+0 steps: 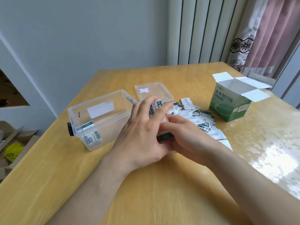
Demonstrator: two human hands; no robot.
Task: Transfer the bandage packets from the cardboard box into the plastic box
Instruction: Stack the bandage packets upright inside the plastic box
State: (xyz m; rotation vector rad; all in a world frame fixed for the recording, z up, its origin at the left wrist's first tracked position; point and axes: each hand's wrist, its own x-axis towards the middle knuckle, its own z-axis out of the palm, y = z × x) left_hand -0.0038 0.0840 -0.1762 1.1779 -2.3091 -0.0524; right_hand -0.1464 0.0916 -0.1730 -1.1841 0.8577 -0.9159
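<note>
Head cam view, so here's where you're at: your left hand [142,127] has its fingers wrapped round a small stack of bandage packets [155,108], held up by the right end of the clear plastic box [97,114]. It's a bit motion-blurred, but the grip reads pretty clearly. Your right hand [185,135] sits right against the left one, fingers together and pointing in at the bottom of that stack. I honestly can't tell if they're pinching it or just touching it. A few packets [90,135] already lie in the box's left end. The rest are a loose pile [196,118] on the table [162,184], between your hands and the green cardboard box [230,106], which stands upright with its flaps open. The clear lid [153,90] lies flat behind the plastic box, near the pile.
</note>
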